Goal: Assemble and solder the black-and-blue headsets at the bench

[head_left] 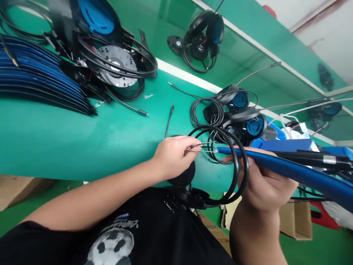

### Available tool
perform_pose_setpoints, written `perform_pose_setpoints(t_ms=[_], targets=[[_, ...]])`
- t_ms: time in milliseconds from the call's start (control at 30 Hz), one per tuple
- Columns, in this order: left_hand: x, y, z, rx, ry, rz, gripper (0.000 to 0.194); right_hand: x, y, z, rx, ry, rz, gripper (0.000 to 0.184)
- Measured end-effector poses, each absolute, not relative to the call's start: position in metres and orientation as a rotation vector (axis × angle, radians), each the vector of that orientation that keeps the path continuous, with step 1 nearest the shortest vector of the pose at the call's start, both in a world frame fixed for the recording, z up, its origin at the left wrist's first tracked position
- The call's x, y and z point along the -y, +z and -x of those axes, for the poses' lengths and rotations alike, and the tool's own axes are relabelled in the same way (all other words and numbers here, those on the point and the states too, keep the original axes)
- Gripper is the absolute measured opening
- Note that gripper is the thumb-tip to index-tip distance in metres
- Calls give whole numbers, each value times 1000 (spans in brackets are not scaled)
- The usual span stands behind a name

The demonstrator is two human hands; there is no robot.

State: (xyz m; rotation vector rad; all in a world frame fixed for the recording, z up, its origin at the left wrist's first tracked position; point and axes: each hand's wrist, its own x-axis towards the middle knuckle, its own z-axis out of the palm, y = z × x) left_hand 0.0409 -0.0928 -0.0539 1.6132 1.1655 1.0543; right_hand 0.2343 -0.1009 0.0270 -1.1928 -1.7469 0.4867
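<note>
While left grip (175,155) pinches thin wires (207,150) | right grip (268,188) clasps blue strip (291,168) | tip (223,150) protrudes (toward left grip)

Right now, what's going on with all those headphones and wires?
A person is working with two bare hands. The left hand pinches thin wires by the narrow tip of a long blue strip, and the right hand holds the strip. Loops of black cable hang near the right hand. Headsets with blue inside their ear cups rest on the green workbench, and a stack of blue strips lies off to the left.
</note>
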Motion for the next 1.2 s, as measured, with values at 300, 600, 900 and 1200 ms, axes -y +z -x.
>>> perform_pose_setpoints(t_ms=[300,600,900,1200], targets=[[91,-58,-38,-1112,1058,-1726,24,101,20,-237,1777,431,1209,14],[92,-60,-43,-1118,1160,-1655,22,100,-11,-228,1748,349,1077,27],[93,-70,-46,-1025,1236,-1707,28,92,-23,-233,1792,268,1105,11],[94,-78,-50,-1049,1280,-1734,31,88,-14,-235,1942,240,1047,18]])
